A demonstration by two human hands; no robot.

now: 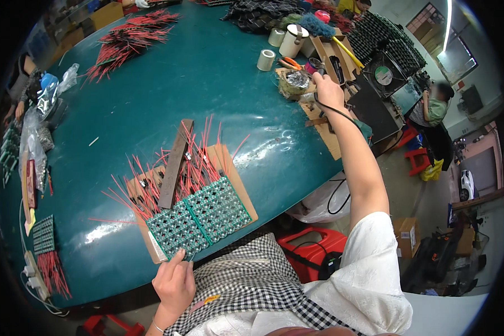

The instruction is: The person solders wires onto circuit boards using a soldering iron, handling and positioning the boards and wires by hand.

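Note:
Two green circuit board panels (218, 208) with rows of round openings lie side by side on a cardboard sheet (246, 200) at the table's near edge. Red wires (207, 159) fan out from their far side, with a dark flat bar (176, 165) resting across them. My left hand (175, 283) is curled at the near edge of the left panel, fingertips against it; what they pinch is too small to make out. Out to the right, my right hand (329, 91) grips a corded soldering iron, mostly hidden by the fingers, beside a foil-lined tin (295, 82).
Tape rolls (266, 60), orange-handled pliers (290, 63) and a cardboard box (325, 49) crowd the far right. More red-wired boards (131, 42) lie at the far left, another panel (43, 235) at near left. A red stool (313, 252) stands below the table. Other people work around.

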